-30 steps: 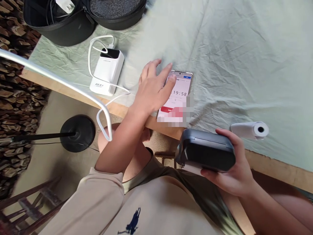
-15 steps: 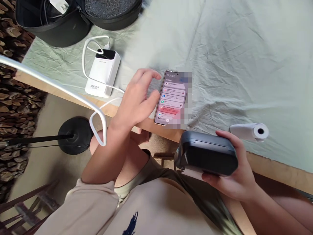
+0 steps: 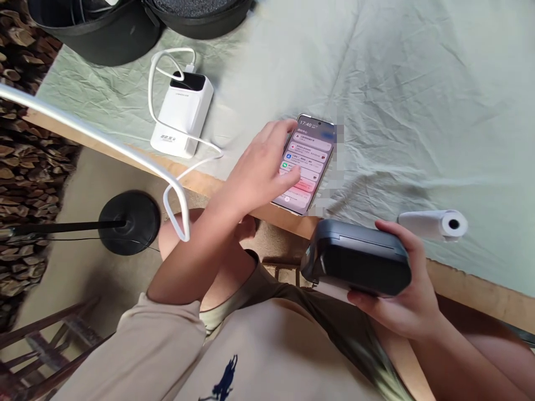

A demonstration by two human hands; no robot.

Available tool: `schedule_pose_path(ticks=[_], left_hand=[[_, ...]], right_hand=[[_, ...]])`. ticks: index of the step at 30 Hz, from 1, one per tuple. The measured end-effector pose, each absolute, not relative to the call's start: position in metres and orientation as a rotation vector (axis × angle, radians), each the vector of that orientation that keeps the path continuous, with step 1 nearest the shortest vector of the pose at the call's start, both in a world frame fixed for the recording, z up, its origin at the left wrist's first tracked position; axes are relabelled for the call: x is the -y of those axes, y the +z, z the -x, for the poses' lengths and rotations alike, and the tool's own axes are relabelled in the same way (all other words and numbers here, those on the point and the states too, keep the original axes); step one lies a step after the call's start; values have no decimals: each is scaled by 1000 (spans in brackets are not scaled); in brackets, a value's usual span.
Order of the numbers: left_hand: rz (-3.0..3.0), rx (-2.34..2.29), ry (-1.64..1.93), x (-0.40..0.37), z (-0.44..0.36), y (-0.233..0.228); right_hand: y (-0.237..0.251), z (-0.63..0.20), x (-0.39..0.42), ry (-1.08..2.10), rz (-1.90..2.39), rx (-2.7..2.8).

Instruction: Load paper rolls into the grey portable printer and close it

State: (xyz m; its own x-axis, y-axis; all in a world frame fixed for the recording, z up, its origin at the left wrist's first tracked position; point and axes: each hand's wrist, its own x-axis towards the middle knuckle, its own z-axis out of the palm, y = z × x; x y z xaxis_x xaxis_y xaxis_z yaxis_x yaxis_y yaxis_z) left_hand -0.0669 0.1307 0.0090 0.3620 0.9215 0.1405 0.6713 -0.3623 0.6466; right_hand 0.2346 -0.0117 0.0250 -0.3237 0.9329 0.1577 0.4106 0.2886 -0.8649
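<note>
A smartphone [image 3: 320,161] lies on the cloth at the table's front edge, its screen lit with a list of notifications and the time 17:40. My left hand [image 3: 261,164] reaches over its left side, thumb above the screen and index finger at the top left corner, the two spread apart. Whether the fingertips touch the phone, I cannot tell. In front of the table edge, my right hand [image 3: 412,289] grips a grey-and-black box-shaped device [image 3: 359,262] from its right end. Something pale shows under the device. A white paper roll [image 3: 434,224] lies on the cloth behind it.
A white power bank [image 3: 181,117] with a looped white cable [image 3: 169,220] lies left of the phone. Black round cases [image 3: 104,42] stand at the back left. Below are a black round base [image 3: 129,223] and a wooden chair [image 3: 50,348]. Firewood [image 3: 25,167] is stacked at the left.
My left hand has moved right, bringing its thumb over the phone screen and its index finger to the top corner. The right hand keeps hold of the device. The view has shifted slightly.
</note>
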Motion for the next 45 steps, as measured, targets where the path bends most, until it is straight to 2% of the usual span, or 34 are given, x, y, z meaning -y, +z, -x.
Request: schedule_pose_path(ticks=[10, 20, 45], left_hand=[[-2024, -1546, 664, -126, 66, 33], [-2094, -1472, 400, -116, 73, 45], [-1899, -1602, 440, -118, 53, 50]], right_hand=[[21, -236, 11, 857, 1245, 1972], [22, -234, 11, 900, 1179, 1954], [20, -232, 11, 859, 1250, 1932]])
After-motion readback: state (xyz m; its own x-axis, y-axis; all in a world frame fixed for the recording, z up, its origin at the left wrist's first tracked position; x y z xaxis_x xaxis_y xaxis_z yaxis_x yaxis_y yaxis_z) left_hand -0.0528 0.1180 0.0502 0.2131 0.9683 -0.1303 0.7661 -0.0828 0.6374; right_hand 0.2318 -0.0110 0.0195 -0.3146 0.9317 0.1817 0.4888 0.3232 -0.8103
